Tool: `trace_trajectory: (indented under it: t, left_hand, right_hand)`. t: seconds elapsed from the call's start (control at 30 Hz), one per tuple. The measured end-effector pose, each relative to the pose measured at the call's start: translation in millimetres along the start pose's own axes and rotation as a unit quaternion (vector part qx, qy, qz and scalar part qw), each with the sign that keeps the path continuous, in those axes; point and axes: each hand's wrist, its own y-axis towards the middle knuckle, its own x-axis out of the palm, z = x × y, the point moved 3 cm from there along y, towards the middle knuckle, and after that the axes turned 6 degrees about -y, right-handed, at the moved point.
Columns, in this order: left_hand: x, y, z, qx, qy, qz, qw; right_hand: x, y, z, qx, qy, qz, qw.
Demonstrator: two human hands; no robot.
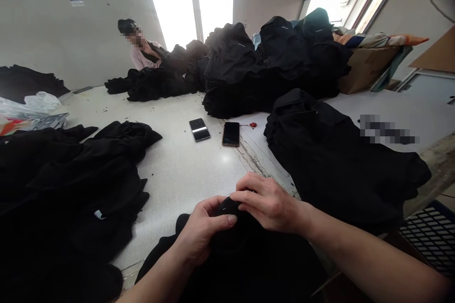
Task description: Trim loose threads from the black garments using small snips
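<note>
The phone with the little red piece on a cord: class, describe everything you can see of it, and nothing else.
The phone is a dark rectangle with a glossy-looking screen and a thin brownish rim. It lies flat, screen up and showing no visible picture, on the pale tabletop. A thin cord leads from its upper right corner area to a small red piece. No hand touches it.

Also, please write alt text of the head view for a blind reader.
Left hand and right hand hold black fabric at a white table. Beyond are two phones, piles of black garments and a person at the far side.
</note>
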Motion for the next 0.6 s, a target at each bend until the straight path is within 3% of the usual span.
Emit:
trace_trajectory:
  t: [0.6]
  left_hand:
    - [-1.0, -2.4, -1.3, -0.019, -0.006, -0.008, 1.000]
  right_hand:
    - [4.7, -3.9, 1.5, -0.044, -0.021, 0.006, 0.999]
